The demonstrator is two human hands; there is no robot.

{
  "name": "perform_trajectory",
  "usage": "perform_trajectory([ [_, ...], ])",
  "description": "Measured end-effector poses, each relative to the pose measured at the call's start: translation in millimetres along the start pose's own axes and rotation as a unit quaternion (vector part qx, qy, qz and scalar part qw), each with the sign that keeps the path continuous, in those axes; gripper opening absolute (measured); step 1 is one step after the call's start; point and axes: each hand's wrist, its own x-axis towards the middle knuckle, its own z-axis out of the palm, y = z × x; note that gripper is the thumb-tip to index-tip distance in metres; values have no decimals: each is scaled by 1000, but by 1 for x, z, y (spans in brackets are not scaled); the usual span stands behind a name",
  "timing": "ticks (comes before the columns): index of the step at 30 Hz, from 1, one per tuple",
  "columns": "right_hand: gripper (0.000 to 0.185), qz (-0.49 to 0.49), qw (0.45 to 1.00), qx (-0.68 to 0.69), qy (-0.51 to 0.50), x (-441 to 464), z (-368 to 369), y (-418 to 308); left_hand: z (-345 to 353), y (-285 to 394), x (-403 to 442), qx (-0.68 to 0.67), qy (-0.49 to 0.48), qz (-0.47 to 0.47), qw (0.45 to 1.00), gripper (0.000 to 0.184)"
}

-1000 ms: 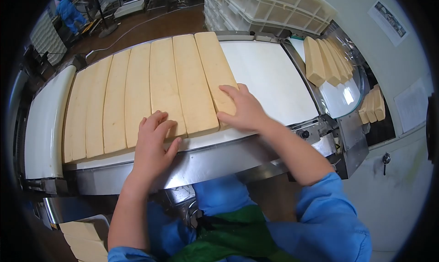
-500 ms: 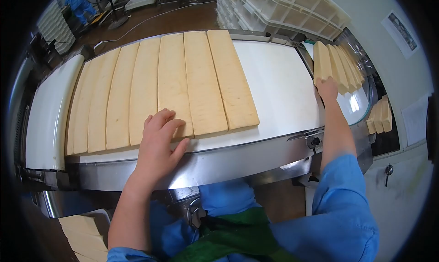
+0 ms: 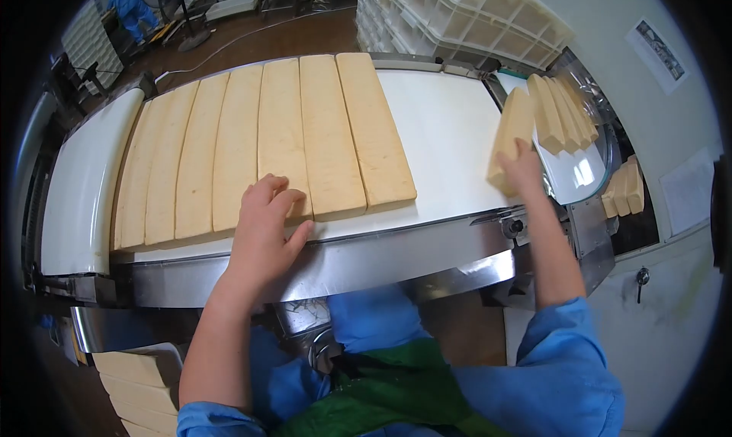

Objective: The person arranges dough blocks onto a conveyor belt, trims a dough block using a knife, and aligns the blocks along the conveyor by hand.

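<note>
The right hand (image 3: 521,169) is closed around the near part of a pale block (image 3: 512,124), with the thumb and fingers pressed to its sides, so that most of the block's length reaches out beyond the hand. Its long axis runs mostly away from the body, the far end leaning a little to the right; the near end is blurred, and whether it rests on the white belt (image 3: 450,140) or is raised cannot be told. The left hand (image 3: 267,220) holds nothing: its fingers are loosely curved and the thumb stands well apart, fingertips at or just over the near ends of a row of slabs (image 3: 238,140); contact there is unclear. The held block lies well to the right of the left hand, and the right hand is plainly the nearer. Between the two hands come the right-hand part of the row, ending in the last slab (image 3: 375,132), and then a bare stretch of belt. That slab runs lengthwise away from the body too, but its far end leans left, so the two long axes spread apart with distance. Just beyond the right hand, to its right, stacked blocks (image 3: 560,113) lie on a glossy plate (image 3: 576,172).
</note>
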Motion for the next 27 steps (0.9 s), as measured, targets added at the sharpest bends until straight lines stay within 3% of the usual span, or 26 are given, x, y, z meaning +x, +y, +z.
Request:
perform_trajectory([
  [3,73,-62,998,5,-5,-63,4,-71,-1,-1,-2,14,-2,-2,1000,38],
  [4,70,-150,988,46,-5,-77,9,-84,-2,-1,-2,24,-6,-1,1000,39],
  [7,65,-294,946,123,-59,-100,12,-136,1,2,-1,45,-13,-5,999,40],
  [10,65,-223,961,118,-113,-97,11,-176,2,2,-2,53,-15,-12,998,41],
  [13,55,-265,946,173,-72,-95,19,-164,1,2,-3,53,-12,-11,998,40],
  [16,44,-165,910,334,-181,-37,36,-124,1,3,-4,25,-12,-17,999,39],
  [18,37,-170,970,166,-45,9,29,-89,0,6,-3,-4,-12,-28,1000,38],
  [19,40,-200,973,108,50,33,30,-65,0,10,-3,-20,-12,-34,999,37],
  [21,49,-114,985,5,131,81,23,-22,-4,15,-2,-23,-14,-31,999,36],
  [23,56,31,981,-163,100,92,-9,-14,-11,19,-1,4,-20,-11,1000,34],
  [25,59,96,952,-263,123,101,-8,8,-12,20,1,-7,-13,-9,1000,33],
  [27,58,133,964,-206,103,140,9,61,-12,21,3,-18,-10,-10,1000,33],
])
